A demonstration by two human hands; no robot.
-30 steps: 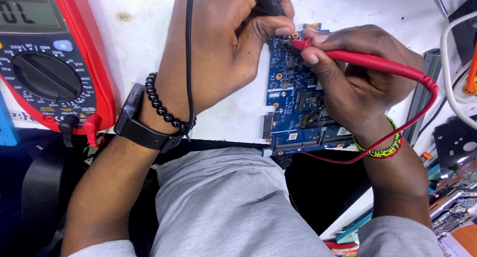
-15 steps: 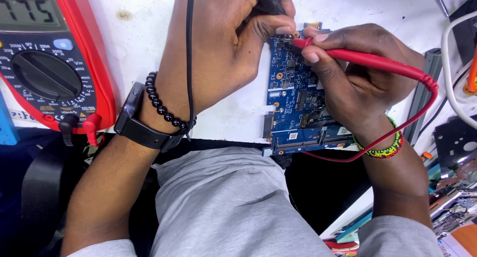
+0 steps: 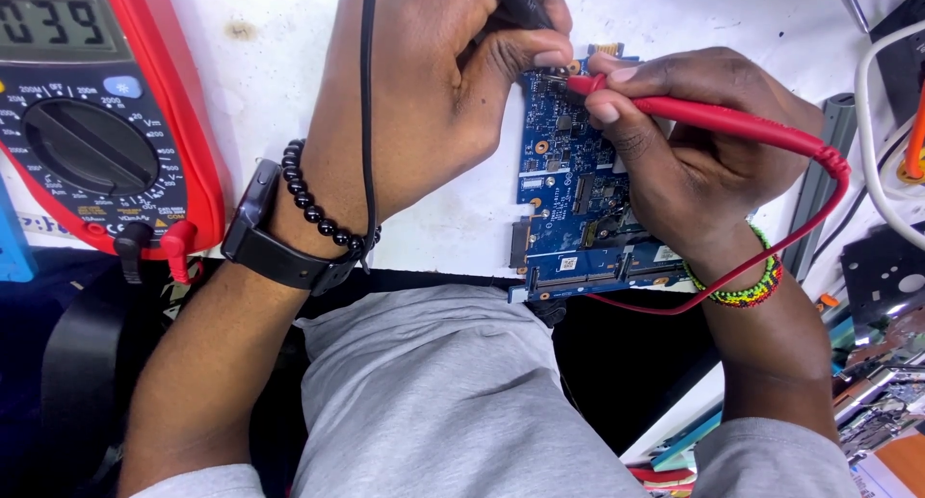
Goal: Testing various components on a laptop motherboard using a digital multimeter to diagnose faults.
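- Board point(image 3: 568, 199), blue, lies on the white bench point(image 3: 462, 223) at its near edge, right of centre.
- Both probe tips meet near the board's far end, so probing looks under way; the near half is not being touched.
- Left hand point(image 3: 434, 84) is closed around the black probe point(image 3: 520, 2), wrist bent down.
- Right hand point(image 3: 694, 142) pinches the red probe point(image 3: 713, 117) like a pen.
- Meter point(image 3: 96, 122), red, sits far left, display lit.
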